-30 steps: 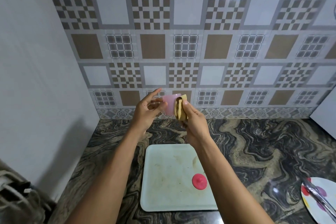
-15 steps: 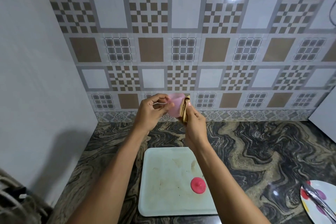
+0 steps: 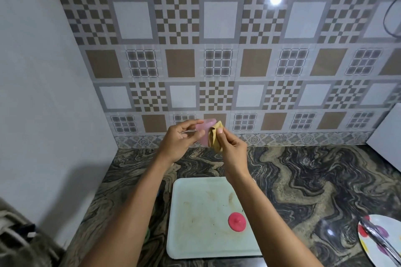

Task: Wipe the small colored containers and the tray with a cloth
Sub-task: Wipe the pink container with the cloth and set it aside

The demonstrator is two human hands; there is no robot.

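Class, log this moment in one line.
left hand holds pink container | right hand grips cloth against it | red lid on tray

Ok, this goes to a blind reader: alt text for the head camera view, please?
A person's left hand holds a small pink container in the air while the right hand presses a yellow cloth against it. Below, a stained white tray with a red lid sits on a marbled counter.
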